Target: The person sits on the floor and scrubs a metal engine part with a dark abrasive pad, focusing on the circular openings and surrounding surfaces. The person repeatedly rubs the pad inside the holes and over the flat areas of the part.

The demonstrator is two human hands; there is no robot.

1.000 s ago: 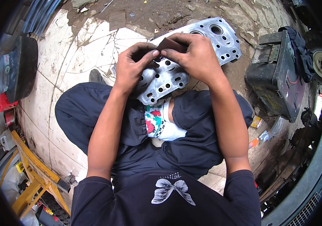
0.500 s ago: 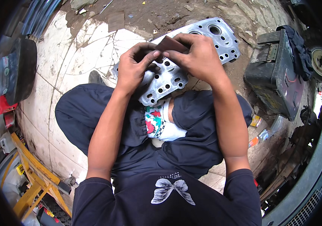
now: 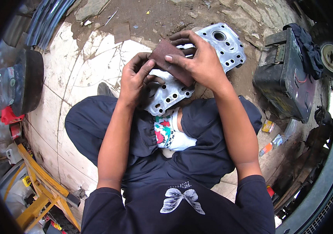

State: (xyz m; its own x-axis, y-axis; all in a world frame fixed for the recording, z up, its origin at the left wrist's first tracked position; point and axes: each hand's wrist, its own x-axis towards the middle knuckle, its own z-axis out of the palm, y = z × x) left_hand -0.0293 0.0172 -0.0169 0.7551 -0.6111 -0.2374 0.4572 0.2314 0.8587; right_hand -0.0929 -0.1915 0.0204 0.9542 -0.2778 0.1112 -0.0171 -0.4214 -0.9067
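Note:
A reddish-brown piece of sandpaper [image 3: 169,58] is stretched between my two hands, above the metal plate. My left hand [image 3: 133,80] pinches its left edge between thumb and fingers. My right hand [image 3: 203,62] grips the other side, the thumb flat on the face and the fingers behind. Beneath them lies a grey engine cylinder head [image 3: 229,46], full of round and oval holes, slanting from my shins toward the far right. My hands and the sandpaper hide its middle. Dark grime covers my fingers.
A black toolbox [image 3: 279,74] with a dark cloth [image 3: 305,52] over it stands at the right. At the left are a dark tub [image 3: 30,80] and a yellow metal frame [image 3: 43,181]. A brown square scrap [image 3: 121,32] lies on the cracked tile floor [image 3: 63,74].
The sandpaper has turned from a folded, edge-on look to a broader face toward me. My right hand has shifted slightly left and its fingers have spread; the left still pinches.

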